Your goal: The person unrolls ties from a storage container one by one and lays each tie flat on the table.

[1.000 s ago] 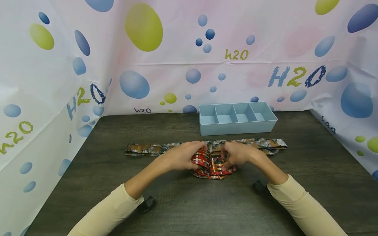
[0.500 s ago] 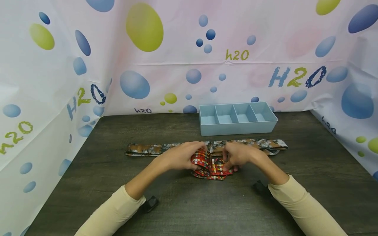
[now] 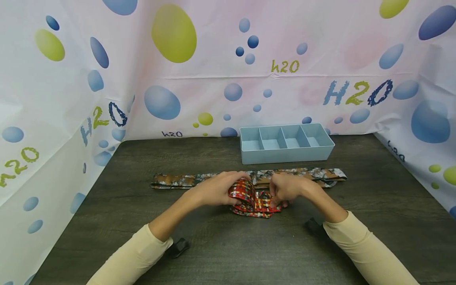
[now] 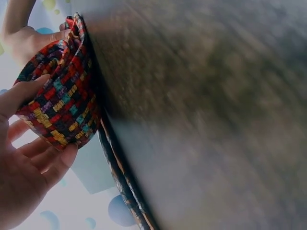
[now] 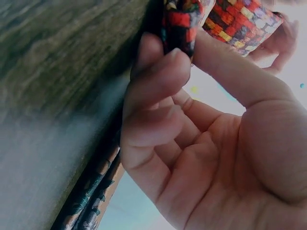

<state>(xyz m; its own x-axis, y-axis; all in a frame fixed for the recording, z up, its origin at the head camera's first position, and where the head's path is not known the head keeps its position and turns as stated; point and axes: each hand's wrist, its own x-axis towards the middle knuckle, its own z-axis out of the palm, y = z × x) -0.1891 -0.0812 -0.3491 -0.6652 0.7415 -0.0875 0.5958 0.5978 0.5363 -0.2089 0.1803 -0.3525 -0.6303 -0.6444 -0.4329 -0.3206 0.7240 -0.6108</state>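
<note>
Near the table's middle lies a strip of red, black and yellow checked cloth [image 3: 262,204], its left part curled over into a raised loop. My left hand [image 3: 218,189] grips that loop; in the left wrist view, the thumb is on one edge and curled fingers on the other side of the cloth [image 4: 64,103]. My right hand [image 3: 286,187] pinches the flat right end between thumb and fingers, as the right wrist view shows at the cloth's edge [image 5: 181,28]. Just behind both hands stretches a long folded camouflage-patterned cloth strip [image 3: 178,180], partly hidden by them.
A light blue box [image 3: 286,155] with several compartments in a row stands at the back, right of centre. The dark wood-look table [image 3: 228,253] ends at a white backdrop [image 3: 206,71] printed with coloured bubbles.
The loop in my left hand has shifted very slightly to the left. My right hand keeps its pinch on the right end, and the box and camouflage strip stay where they were.
</note>
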